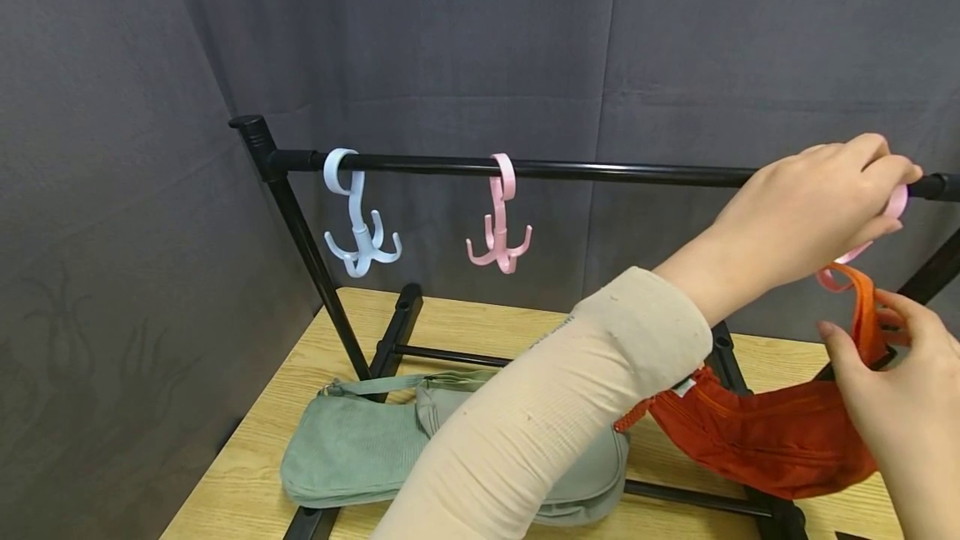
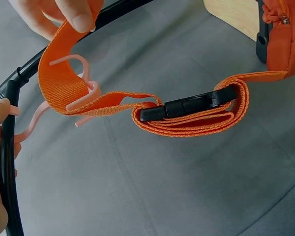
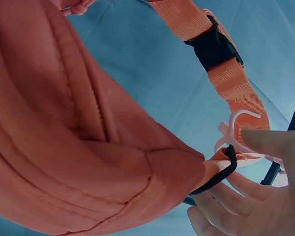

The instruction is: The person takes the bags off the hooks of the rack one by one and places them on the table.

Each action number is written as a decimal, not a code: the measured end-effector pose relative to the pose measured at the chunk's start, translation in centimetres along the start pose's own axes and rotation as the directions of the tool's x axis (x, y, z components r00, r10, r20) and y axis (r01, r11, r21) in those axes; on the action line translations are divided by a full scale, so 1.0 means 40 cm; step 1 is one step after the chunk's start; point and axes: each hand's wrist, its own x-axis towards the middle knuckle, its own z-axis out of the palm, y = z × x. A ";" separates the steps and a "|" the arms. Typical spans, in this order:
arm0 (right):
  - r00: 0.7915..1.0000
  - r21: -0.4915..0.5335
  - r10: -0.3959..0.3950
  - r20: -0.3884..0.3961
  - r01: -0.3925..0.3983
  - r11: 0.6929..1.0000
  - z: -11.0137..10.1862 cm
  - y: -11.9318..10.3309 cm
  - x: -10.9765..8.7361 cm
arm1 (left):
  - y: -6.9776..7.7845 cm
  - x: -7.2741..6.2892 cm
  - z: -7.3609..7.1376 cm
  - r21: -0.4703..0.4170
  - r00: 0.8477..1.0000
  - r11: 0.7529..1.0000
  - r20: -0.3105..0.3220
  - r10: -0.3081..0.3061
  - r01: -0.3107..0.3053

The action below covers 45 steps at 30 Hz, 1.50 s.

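At the right end of the black rail [image 1: 637,174], my left hand [image 1: 832,190] grips a pink hook hanger [image 1: 896,202] where it loops over the rail. Just below, my right hand [image 1: 911,365] pinches the orange strap [image 1: 864,315] of a red-orange waist bag [image 1: 772,432]. The bag hangs tilted beneath that hand. In the left wrist view the strap [image 2: 59,83] passes among the prongs of the pink hook [image 2: 86,93], and its black buckle [image 2: 189,104] hangs in folded webbing. The right wrist view shows the bag [image 3: 88,147] close up, beside my right fingers [image 3: 226,201].
A light blue hook hanger [image 1: 360,232] and another pink one [image 1: 501,223] hang further left on the rail. Sage green bags [image 1: 356,448] lie on the wooden table [image 1: 247,473] across the rack's base, partly behind my left sleeve [image 1: 540,415]. Grey cloth [image 1: 480,40] stands behind.
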 end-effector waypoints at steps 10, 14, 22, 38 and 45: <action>0.998 0.025 -0.016 -0.060 0.017 1.000 -0.006 0.009 0.002 | 0.004 0.000 0.000 0.013 1.000 1.000 -0.006 -0.007 0.007; 0.998 0.050 0.004 -0.067 -0.001 0.999 -0.011 0.009 0.004 | 0.006 -0.002 0.001 0.020 1.000 1.000 -0.015 0.001 -0.001; 0.992 0.066 -0.012 -0.125 0.020 0.998 -0.011 0.009 0.009 | 0.004 -0.004 0.005 0.006 1.000 1.000 -0.020 -0.002 0.002; 0.967 0.115 -0.132 -0.217 0.159 0.981 -0.034 0.015 0.050 | 0.001 -0.002 0.000 -0.006 1.000 1.000 0.000 -0.025 0.025; 0.958 0.099 -0.150 -0.245 0.178 0.979 -0.035 0.004 0.064 | -0.002 -0.005 0.003 -0.021 1.000 1.000 0.001 -0.018 0.019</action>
